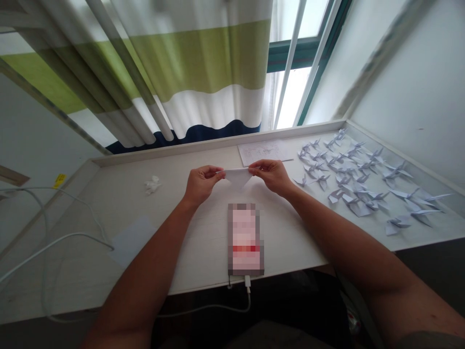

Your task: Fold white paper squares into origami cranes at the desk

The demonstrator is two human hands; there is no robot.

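Note:
A small white sheet of folded paper (238, 178) is stretched between my two hands, a triangle with its straight edge on top and its point downward. My left hand (204, 184) pinches the left corner between thumb and fingers. At the opposite corner, my right hand (271, 175) grips in the same way. The paper is held just over the white table (196, 242), and I cannot tell whether its lower tip touches the surface. Nearer to me than the paper lies a phone (245, 237), its screen blurred out, with a charging cable (248, 286) plugged into its lower end.
Many folded paper cranes (358, 165) cover the table's right side. A printed sheet (263, 151) lies behind my hands. To the left are crumpled white paper (152, 185), a flat paper stack (132, 237) and loose white cables (72, 237). A raised rim (181, 145) runs along the back.

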